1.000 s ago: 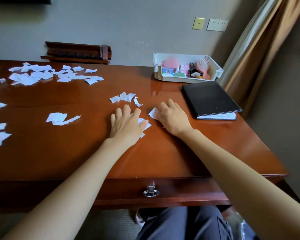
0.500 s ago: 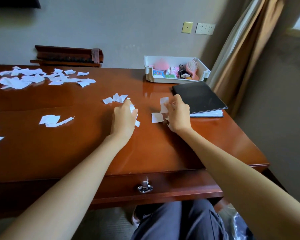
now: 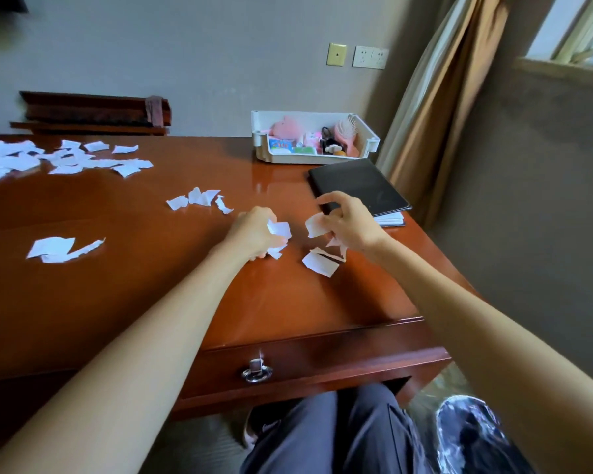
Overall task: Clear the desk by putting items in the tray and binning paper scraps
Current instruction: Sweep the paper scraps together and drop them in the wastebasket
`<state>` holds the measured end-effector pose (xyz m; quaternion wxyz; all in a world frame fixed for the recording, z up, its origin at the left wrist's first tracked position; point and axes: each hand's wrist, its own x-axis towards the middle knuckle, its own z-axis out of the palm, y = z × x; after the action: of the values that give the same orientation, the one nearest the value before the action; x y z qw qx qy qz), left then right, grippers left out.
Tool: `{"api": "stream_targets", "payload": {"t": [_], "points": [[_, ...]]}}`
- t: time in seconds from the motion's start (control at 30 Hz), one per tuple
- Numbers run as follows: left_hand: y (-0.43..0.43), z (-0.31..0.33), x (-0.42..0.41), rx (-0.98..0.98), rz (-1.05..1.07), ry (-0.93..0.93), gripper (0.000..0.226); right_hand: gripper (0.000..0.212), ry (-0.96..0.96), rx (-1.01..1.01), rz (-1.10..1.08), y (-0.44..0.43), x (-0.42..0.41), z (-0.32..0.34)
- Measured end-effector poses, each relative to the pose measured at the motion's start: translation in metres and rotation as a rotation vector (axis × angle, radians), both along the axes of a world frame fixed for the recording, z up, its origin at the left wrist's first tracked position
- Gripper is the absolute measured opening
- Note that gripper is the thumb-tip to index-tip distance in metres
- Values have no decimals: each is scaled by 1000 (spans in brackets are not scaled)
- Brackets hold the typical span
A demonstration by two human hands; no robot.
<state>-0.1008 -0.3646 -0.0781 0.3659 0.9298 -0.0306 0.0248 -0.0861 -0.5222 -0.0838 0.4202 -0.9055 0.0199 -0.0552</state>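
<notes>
Step in hand, as judged: gathering scraps (image 3: pixel 65 159) for binning. Thin, ragged white paper lay heaped at upper left and in smaller clusters across the glossy wooden desk (image 3: pixel 151 302). At centre the left hand (image 3: pixel 254 230) was curled round a crumpled wad, and the right hand (image 3: pixel 350 220) pinched more above one flat piece (image 3: pixel 319 263). Next move probably calls for carrying both fistfuls, without shedding bits, past the filled white plastic tray (image 3: pixel 370 145) at upper right to the plastic-lined bin (image 3: pixel 473 436) at lower right.
</notes>
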Motion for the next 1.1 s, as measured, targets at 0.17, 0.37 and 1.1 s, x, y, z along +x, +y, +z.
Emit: {"api": "stream_targets", "payload": {"t": [0.17,0.37,1.1], "points": [[-2,-9,9,-20,-14,12,29,33,-22,-398,76,2,-10,-16],[1,-21,13,-58,27,-20,26,39,-88,-448,83,7,-26,-34],[-10,-33,-20,-105,89,-138,21,17,-194,-415,-90,1,-38,-32]]}}
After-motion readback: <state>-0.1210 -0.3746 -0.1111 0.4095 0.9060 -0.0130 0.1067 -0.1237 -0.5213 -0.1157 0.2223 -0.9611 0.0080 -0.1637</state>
